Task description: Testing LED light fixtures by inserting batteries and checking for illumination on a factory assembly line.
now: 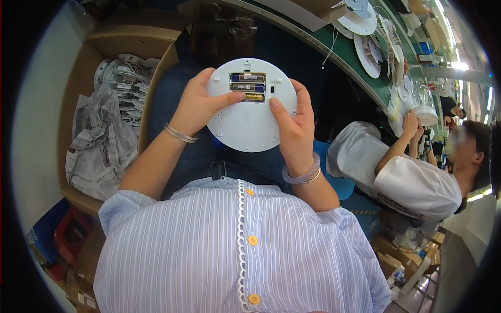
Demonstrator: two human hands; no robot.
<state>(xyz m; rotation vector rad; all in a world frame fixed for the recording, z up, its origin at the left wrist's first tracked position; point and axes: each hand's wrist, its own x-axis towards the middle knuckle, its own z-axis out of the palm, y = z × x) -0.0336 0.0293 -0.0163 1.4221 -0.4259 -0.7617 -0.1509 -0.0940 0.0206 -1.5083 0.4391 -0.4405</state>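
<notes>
Between my two hands is a round white plastic device [245, 128], its back facing up. An uncovered battery compartment near its top holds three batteries [248, 87] lying side by side, with dark and gold wrappers. My left hand [201, 103] grips the left rim, and its thumb presses on the lowest battery. On the right rim my right hand [297, 122] has its fingers wrapped around the edge, its thumb lying on the back below a small black slot switch [272, 89]. The fingers under the device are partly hidden.
At left stands a cardboard box [156, 88] holding several white discs with parts [128, 78] and crumpled paper [102, 141]. A green workbench [308, 31] at upper right bears more white discs [365, 55]. A co-worker in a white shirt [417, 182] sits at right, hands at the bench.
</notes>
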